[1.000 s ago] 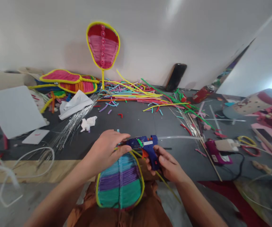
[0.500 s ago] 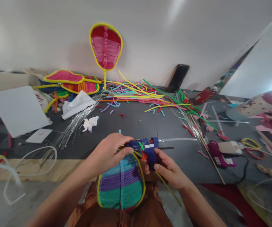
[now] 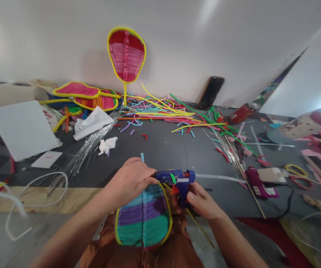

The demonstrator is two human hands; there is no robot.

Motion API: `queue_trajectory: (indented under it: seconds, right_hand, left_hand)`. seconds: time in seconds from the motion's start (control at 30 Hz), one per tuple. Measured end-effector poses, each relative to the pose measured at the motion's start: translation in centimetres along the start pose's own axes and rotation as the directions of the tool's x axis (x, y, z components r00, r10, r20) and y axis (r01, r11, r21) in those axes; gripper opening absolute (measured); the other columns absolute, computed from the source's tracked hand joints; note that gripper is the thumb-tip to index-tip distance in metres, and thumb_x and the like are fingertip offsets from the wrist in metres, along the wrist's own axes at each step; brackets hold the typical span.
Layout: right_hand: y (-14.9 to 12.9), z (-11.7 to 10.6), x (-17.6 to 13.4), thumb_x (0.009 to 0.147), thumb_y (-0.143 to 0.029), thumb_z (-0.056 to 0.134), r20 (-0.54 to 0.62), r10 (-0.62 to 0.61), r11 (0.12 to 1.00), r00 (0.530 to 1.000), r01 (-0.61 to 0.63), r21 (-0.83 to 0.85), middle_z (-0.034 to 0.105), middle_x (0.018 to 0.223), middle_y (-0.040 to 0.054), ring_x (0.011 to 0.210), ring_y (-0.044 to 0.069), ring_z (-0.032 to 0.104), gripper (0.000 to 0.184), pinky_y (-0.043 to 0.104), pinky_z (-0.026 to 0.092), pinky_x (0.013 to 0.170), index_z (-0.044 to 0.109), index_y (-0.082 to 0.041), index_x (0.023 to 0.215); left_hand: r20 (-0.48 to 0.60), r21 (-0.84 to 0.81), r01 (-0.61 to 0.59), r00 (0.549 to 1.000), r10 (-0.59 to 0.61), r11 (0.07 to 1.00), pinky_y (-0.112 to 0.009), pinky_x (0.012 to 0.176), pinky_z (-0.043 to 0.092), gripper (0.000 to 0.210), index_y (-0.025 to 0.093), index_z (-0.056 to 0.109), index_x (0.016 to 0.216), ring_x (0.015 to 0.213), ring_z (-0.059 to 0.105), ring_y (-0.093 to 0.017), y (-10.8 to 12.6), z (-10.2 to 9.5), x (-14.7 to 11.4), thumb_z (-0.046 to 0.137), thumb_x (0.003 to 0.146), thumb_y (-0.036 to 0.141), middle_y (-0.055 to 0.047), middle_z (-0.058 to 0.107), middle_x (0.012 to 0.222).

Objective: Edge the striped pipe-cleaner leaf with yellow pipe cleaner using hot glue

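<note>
My right hand (image 3: 202, 199) grips a blue hot glue gun (image 3: 174, 176) by its handle, nozzle to the left, with a clear glue stick (image 3: 219, 177) trailing from its back. Beside the nozzle, my left hand (image 3: 135, 176) is closed over the top of a pipe-cleaner panel (image 3: 143, 219), which hides its grip. The panel has blue, purple and green bands, a yellow rim and a strip down its middle. A light-blue strip end (image 3: 142, 157) pokes out above my left hand. A yellow stem (image 3: 201, 229) runs out below my right hand.
A pink panel (image 3: 126, 56) with a yellow rim stands upright at the back. Loose pipe cleaners (image 3: 160, 111), wires (image 3: 90, 143) and crumpled tissue (image 3: 107, 145) lie on the dark table. A phone (image 3: 211, 92) leans on the wall; a purple power adapter (image 3: 261, 182) sits at right.
The glue gun and my right hand have shifted right, so the nozzle now sits at my left fingertips. More of the light-blue strip end shows above my left hand.
</note>
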State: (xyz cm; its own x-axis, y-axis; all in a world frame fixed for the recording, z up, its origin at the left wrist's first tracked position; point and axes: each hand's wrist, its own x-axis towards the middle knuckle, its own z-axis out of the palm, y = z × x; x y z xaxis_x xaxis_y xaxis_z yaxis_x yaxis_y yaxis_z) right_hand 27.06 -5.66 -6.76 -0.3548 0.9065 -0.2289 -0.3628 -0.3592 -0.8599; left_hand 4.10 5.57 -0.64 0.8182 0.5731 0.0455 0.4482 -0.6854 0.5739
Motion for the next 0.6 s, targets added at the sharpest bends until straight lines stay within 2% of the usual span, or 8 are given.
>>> queue_trajectory:
  seconds: [0.1, 0.17, 0.33, 0.43, 0.5, 0.6]
  right_hand:
    - [0.4, 0.1, 0.3, 0.08, -0.064, 0.059, -0.023, -0.008, 0.999, 1.0, 0.007, -0.036, 0.06, 0.066, 0.0026, 0.059, 0.013, 0.055, 0.054, 0.023, 0.042, 0.051, 0.061, -0.015, 0.101]
    - [0.4, 0.5, 0.5, 0.08, -0.067, 0.056, -0.059, -0.03, 0.997, 0.998, 0.025, -0.078, 0.056, 0.061, 0.0008, 0.053, 0.012, 0.049, 0.056, 0.023, 0.038, 0.049, 0.062, -0.014, 0.1]
    - [0.0, 1.3, 0.5, 0.085, -0.068, 0.047, -0.215, -0.122, 0.978, 0.969, 0.081, -0.191, 0.058, 0.065, -0.0007, 0.051, 0.013, 0.047, 0.059, 0.026, 0.039, 0.049, 0.048, -0.021, 0.12]
    - [0.1, 1.6, 0.4, 0.089, -0.063, 0.044, -0.277, -0.213, 0.961, 0.937, 0.149, -0.235, 0.053, 0.059, -0.0045, 0.049, 0.013, 0.044, 0.058, 0.025, 0.037, 0.049, 0.035, -0.023, 0.13]
    - [0.3, 1.8, 0.4, 0.091, -0.058, 0.044, -0.302, -0.252, 0.951, 0.919, 0.178, -0.252, 0.05, 0.057, -0.0064, 0.047, 0.011, 0.04, 0.054, 0.023, 0.034, 0.046, 0.033, -0.023, 0.13]
    - [0.5, 2.1, 0.3, 0.092, -0.054, 0.046, -0.329, -0.292, 0.936, 0.898, 0.199, -0.289, 0.049, 0.057, -0.0076, 0.044, 0.009, 0.038, 0.044, 0.021, 0.031, 0.044, 0.037, -0.023, 0.122]
  left_hand:
    - [0.031, -0.027, -0.023, 0.999, 0.024, 0.999, -0.043, 0.1, 0.032, 0.027, 0.02, 0.068, 0.094, 0.086, 0.063, -0.019, 0.1, 0.5, 0.1, 0.044, 0.097, 0.031, -0.003, 0.071, 0.086]
    - [0.041, -0.027, -0.026, 0.999, 0.027, 0.999, -0.043, 0.1, 0.031, 0.025, 0.02, 0.068, 0.094, 0.088, 0.063, -0.019, 0.2, 0.7, 0.2, 0.046, 0.097, 0.031, -0.003, 0.071, 0.087]
    - [0.055, -0.041, -0.011, 0.998, 0.014, 0.999, -0.039, 0.094, 0.036, 0.021, 0.021, 0.066, 0.104, 0.089, 0.062, -0.02, 0.3, 1.0, 0.2, 0.058, 0.091, 0.035, -0.003, 0.07, 0.089]
    - [-0.007, -0.075, 0.054, 0.999, -0.054, 0.996, -0.035, 0.089, 0.04, 0.038, 0.02, 0.061, 0.116, 0.096, 0.061, -0.022, 0.3, 1.0, 0.1, 0.07, 0.082, 0.033, -0.004, 0.071, 0.096]
    - [-0.025, -0.115, 0.098, 0.994, -0.102, 0.988, -0.032, 0.087, 0.042, 0.04, 0.02, 0.061, 0.117, 0.097, 0.061, -0.022, 0.4, 0.9, 0.1, 0.071, 0.08, 0.03, -0.004, 0.071, 0.098]
    - [-0.009, -0.203, 0.116, 0.993, -0.121, 0.972, -0.028, 0.081, 0.043, 0.023, 0.02, 0.066, 0.106, 0.093, 0.061, -0.019, 0.6, 0.9, 0.0, 0.067, 0.084, 0.027, -0.002, 0.07, 0.096]
